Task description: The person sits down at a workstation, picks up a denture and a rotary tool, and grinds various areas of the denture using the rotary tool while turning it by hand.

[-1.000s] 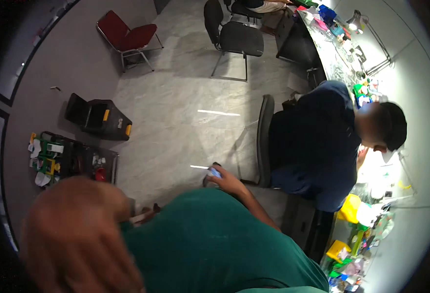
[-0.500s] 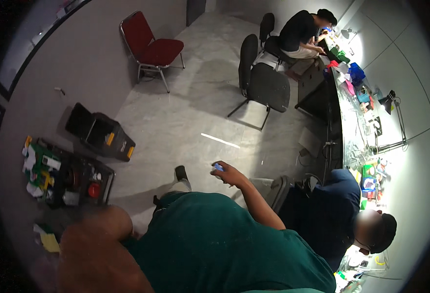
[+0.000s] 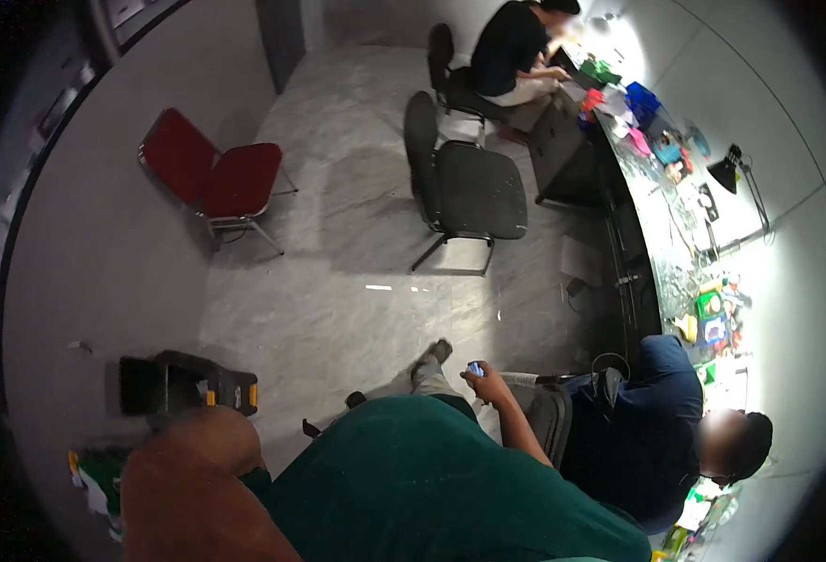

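Observation:
My right hand is closed on a small blue object, too small to identify, beside the back of a chair. A co-worker in a dark blue top sits in it. My left arm and hand form a large blurred shape at the lower left, close to the camera, with the fingers not distinguishable. My green shirt fills the bottom middle, and my foot shows beyond it on the pale floor.
A red chair stands by the left wall, above a black bin. A black chair is ahead. Another co-worker sits at the far end of the long, cluttered bench with desk lamps along the right.
The view has shifted as I step along the room. My right hand has moved right, and downward since half a second ago. The far co-worker has come into fuller view.

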A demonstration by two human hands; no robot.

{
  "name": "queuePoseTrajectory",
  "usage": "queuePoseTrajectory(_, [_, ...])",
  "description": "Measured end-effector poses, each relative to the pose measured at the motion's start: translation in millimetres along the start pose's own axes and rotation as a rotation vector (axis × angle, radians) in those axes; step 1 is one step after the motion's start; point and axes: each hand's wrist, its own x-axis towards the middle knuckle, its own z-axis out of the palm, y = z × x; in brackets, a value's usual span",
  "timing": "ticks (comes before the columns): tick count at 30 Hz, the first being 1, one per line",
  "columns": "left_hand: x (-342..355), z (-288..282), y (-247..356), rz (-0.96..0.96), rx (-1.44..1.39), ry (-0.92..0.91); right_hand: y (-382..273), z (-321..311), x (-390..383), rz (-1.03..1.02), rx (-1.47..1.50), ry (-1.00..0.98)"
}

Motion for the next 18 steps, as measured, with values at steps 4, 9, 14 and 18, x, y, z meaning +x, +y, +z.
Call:
queuePoseTrajectory(4, [-11.7,-97.9,-25.9,-0.073,-0.286,-0.155,-21.6,-26.3,55.1,0.035,-0.052,-0.024])
queuePoseTrajectory(9, [-113.3,-217.6,-135.4,0.095,-0.362,0.798,-62.5,-75.9,120.0,0.042,0.114,0.077])
queuePoseTrajectory(14, [-181.6,-287.2,-278.0,-0.436,0.137,1.872,-82.8,-157.1,177.6,0.062,0.144,0.005])
queuePoseTrajectory(18, [-216.1,-371.2,-369.7,-0.726,0.084,1.833,-91.4,-226.7,204.8,0.088,0.081,0.201])
